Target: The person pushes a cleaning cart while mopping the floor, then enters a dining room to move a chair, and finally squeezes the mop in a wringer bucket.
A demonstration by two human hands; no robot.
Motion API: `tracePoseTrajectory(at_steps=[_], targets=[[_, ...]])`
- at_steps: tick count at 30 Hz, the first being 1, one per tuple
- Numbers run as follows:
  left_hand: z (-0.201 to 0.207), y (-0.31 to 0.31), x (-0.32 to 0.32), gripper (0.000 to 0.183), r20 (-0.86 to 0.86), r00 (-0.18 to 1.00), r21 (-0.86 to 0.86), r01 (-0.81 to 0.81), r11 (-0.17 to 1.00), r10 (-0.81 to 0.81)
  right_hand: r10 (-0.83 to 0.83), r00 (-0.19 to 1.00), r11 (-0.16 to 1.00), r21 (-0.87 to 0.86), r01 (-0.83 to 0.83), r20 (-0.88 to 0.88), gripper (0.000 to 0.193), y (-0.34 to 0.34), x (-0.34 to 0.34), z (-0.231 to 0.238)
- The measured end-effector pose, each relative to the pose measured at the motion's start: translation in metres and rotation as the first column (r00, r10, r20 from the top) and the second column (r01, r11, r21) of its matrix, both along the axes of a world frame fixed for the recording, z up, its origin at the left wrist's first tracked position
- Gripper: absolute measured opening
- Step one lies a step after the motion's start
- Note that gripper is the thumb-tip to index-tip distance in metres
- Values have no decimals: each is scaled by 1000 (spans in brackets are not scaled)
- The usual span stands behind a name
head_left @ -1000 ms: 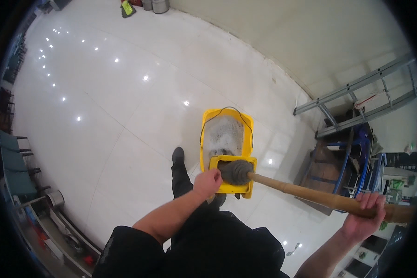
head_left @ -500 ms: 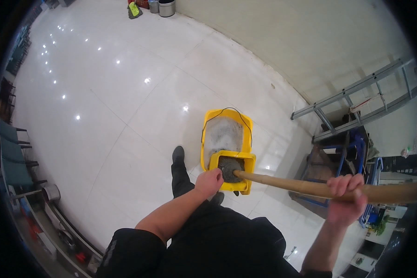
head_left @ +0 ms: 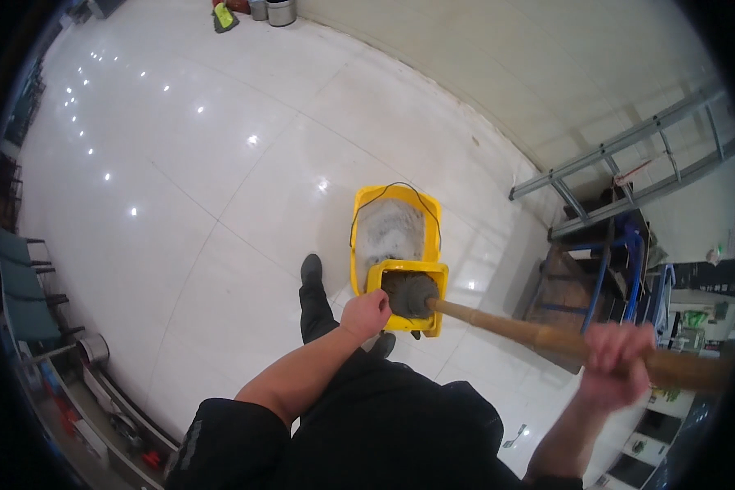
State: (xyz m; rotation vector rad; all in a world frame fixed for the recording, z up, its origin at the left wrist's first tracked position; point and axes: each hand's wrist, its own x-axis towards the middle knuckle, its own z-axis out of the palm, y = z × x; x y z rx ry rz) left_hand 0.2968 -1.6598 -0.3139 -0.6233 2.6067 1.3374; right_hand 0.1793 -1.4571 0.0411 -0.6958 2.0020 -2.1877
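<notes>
My right hand (head_left: pixel 618 366) is wrapped around the thick wooden handle of a mop (head_left: pixel 506 328), which slants down to the left. The grey mop head (head_left: pixel 413 296) sits inside the yellow wringer basket (head_left: pixel 416 266) at the near end of a yellow mop bucket (head_left: pixel 356 245). At the basket's left edge my left hand (head_left: pixel 366 314) is closed, fingertips pressed together; whatever they pinch is hidden. Greyish, foamy water (head_left: pixel 390 233) shows in the bucket's far part, and a thin dark wire handle arches over its far rim.
A metal ladder (head_left: pixel 621 163) leans at the right wall above a blue-framed rack (head_left: pixel 600 282). Green chairs (head_left: pixel 24 286) line the left side, with a metal pot (head_left: pixel 92 349) beside a low shelf. Metal bins (head_left: pixel 281 11) stand far off by the wall.
The mop head has shifted to the right in the wringer basket and more of it shows. My right hand and the handle's upper end have come slightly lower. My left hand stays at the basket.
</notes>
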Motion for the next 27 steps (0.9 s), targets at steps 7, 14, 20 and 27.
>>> tracePoseTrajectory(at_steps=[7,14,20,27], targets=[[-4,1,-10,11,-55,996,-13,-64,998,63,691,701,698,86,-710,177,20,24,-31,80],[-20,-9,-24,11,-52,991,-44,-129,991,127,314,947,949,-3,-314,67,24,-8,-16,-11],[-38,-25,-79,15,-14,981,-6,-195,981,195,822,554,547,88,-832,128,14,-21,-48,89],[-114,-61,-151,10,50,830,-75,-552,831,556,714,689,696,-18,-718,126,19,-53,-79,37]])
